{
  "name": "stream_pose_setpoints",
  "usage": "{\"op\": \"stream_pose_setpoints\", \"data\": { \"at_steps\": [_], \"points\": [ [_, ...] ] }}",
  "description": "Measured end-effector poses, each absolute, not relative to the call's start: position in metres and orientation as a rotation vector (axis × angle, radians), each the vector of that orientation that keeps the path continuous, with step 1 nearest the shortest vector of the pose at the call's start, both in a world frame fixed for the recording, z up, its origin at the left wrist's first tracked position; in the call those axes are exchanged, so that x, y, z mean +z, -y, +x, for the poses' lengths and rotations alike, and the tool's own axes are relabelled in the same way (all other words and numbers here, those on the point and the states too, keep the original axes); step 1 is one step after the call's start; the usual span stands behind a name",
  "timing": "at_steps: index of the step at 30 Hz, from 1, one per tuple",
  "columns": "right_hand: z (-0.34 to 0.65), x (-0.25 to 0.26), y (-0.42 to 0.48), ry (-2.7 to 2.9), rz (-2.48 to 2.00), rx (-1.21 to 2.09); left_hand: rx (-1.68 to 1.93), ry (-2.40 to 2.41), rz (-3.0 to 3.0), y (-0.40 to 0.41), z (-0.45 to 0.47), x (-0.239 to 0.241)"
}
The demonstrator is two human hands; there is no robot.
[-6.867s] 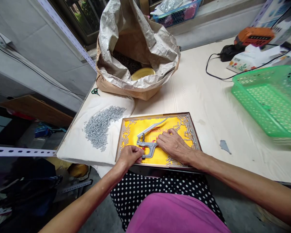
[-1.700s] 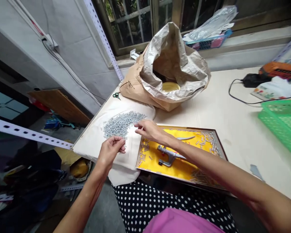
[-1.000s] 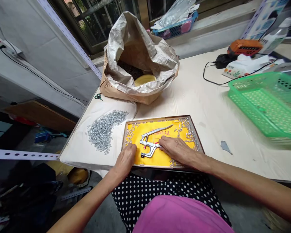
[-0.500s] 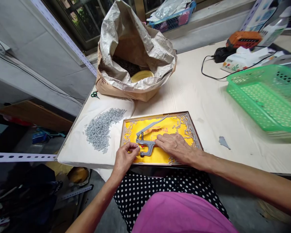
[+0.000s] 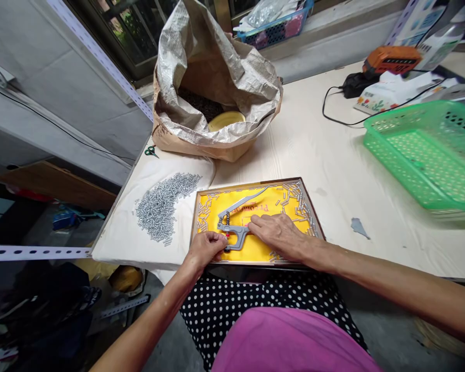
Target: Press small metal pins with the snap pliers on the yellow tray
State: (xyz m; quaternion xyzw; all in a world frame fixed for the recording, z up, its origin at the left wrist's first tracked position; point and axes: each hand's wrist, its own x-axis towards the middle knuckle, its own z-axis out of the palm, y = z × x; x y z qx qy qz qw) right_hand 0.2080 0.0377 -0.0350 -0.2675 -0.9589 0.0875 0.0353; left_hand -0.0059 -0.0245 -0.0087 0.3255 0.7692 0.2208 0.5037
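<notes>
Grey snap-fastener pliers lie over a shallow tray lined with yellow. Their long lever is raised, away from the frame. My right hand is closed on the pliers' grip at the right. At the open jaw, next to a red tip, my left hand pinches with thumb and forefinger; what sits in the pinch is too small to make out. Small metal pins are scattered along the tray's sides.
A heap of similar metal pieces lies on white cloth at left, near green-handled scissors. Behind stands an open woven sack with a yellow bowl inside. At right are a green basket and an orange battery with a cable.
My left hand has shifted slightly right, bringing its pinched fingertips to the pliers' jaw. The right hand keeps its hold on the grip, and the lever stays raised.
</notes>
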Motion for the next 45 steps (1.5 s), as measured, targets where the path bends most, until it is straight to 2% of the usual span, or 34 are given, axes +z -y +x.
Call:
{"op": "stream_pose_setpoints", "data": {
  "at_steps": [12, 21, 25, 41, 45],
  "points": [
    [0.207, -0.045, -0.040, 2.933, -0.798, 0.400, 0.126, -1.833, 0.760, 0.001, -0.010, 0.001],
    [0.207, -0.044, -0.047, 2.888, -0.847, 0.430, 0.176, -1.791, 0.770, 0.007, -0.014, -0.004],
    [0.211, -0.040, -0.066, 2.778, -0.841, 0.322, 0.188, -1.801, 0.756, 0.008, -0.013, -0.005],
    [0.201, -0.035, -0.086, 2.887, -0.882, 0.305, 0.178, -1.860, 0.677, 0.006, -0.009, -0.003],
    [0.203, -0.035, -0.081, 2.875, -0.904, 0.324, 0.077, -1.995, 0.950, 0.017, -0.003, 0.003]
  ]
}}
